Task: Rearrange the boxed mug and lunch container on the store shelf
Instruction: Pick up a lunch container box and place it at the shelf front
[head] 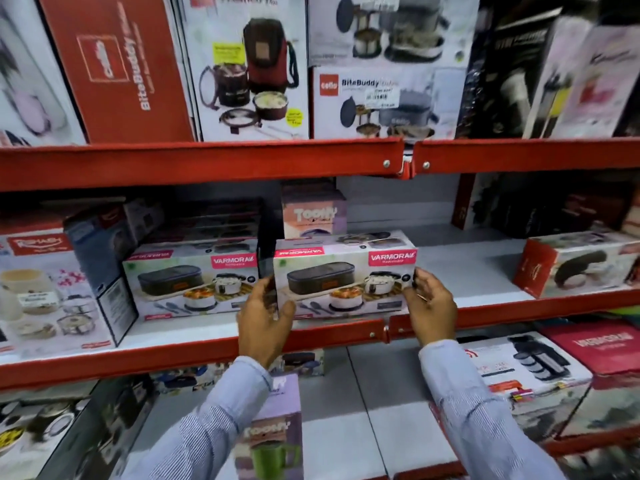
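Left hand: my left hand [265,311] clasps the left end of the long white cardboard lunch-container box printed with a dark oval case and steel bowls [344,277], thumb across the front, fingers curled round the side.
Right hand: my right hand [429,301] is half open, its fingertips [417,277] pinching the box's right end.
Box: it rests on the middle white shelf with the red front lip [207,348], long axis running left to right, directly ahead between both hands.
Neighbour: a matching lunch-container box [190,280] stands just beside it on the left.
Mug boxes: one lilac carton showing a green mug [273,431] is below on the lower shelf; another lilac carton [313,213] stands behind.
Key relation: both hands are equally near, so I judge any slide goes sideways.
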The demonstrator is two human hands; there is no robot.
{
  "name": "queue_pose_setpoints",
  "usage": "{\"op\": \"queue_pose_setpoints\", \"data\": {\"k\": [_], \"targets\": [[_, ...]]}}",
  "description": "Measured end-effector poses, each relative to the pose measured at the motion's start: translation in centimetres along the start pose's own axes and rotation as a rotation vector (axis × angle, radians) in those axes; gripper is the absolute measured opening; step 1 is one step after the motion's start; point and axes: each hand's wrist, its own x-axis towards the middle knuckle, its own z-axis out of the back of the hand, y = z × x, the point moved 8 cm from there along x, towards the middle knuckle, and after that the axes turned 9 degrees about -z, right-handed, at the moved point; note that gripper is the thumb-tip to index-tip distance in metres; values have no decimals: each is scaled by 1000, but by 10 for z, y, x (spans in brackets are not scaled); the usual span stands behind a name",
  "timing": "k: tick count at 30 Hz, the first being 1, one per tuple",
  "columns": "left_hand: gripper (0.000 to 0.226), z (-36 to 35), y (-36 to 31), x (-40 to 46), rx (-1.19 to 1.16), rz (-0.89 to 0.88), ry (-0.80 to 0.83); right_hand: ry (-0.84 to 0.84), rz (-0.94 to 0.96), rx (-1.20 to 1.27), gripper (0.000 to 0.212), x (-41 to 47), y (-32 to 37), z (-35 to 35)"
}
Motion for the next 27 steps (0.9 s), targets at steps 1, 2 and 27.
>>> {"op": "queue_pose_setpoints", "data": {"k": [1, 2, 27], "targets": [[46, 8, -3, 1, -4, -19, -36, -23, 27, 8, 37, -3, 8, 3], [45, 16, -5, 3, -6, -31, -65, -36, 50, 19, 36, -6, 15, 4], [30, 225, 122, -14, 257, 100, -262, 385, 41, 43, 31, -125, 23, -217]]}}
